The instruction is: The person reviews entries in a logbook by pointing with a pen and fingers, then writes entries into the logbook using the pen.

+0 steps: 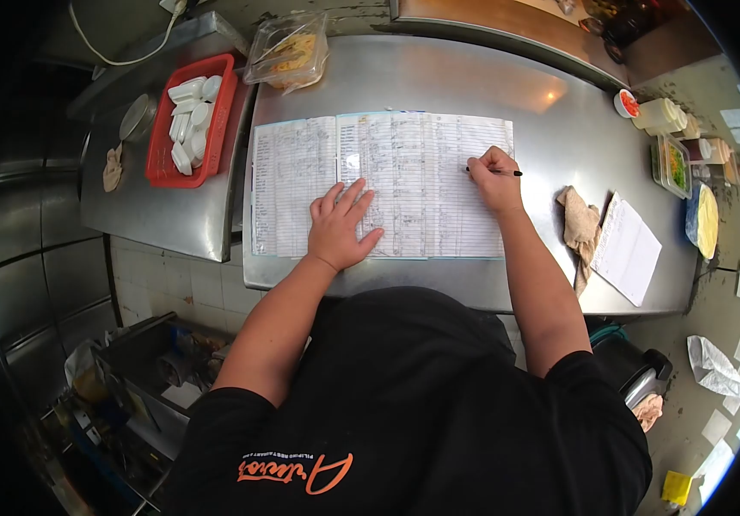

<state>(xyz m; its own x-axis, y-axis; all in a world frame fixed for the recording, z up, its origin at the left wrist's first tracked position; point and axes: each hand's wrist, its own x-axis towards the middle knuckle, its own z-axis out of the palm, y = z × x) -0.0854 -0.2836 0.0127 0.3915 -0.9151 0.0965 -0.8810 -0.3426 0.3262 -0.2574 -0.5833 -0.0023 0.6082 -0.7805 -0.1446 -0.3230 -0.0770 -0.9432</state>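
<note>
Open sheets of a ruled record book (464, 224), filled with handwritten columns, lie flat on the steel table. My left hand (341, 228) rests on the left half of the pages with its fingers spread. Over the right-hand page, my right hand (496, 179) is closed around a black pen (507, 173). The pen lies nearly level in the grip, and its left end is close to the paper. A crumpled brown cloth (580, 225) and a white notepad (628, 249) are to the right of my right forearm.
A red basket (153, 163) with white containers stands on the left counter. A clear plastic box of food (288, 58) sits at the table's back left corner. Along the right edge are a small cup of red pieces (626, 104), squeeze bottles (660, 115) and a tub of chopped greens (672, 166).
</note>
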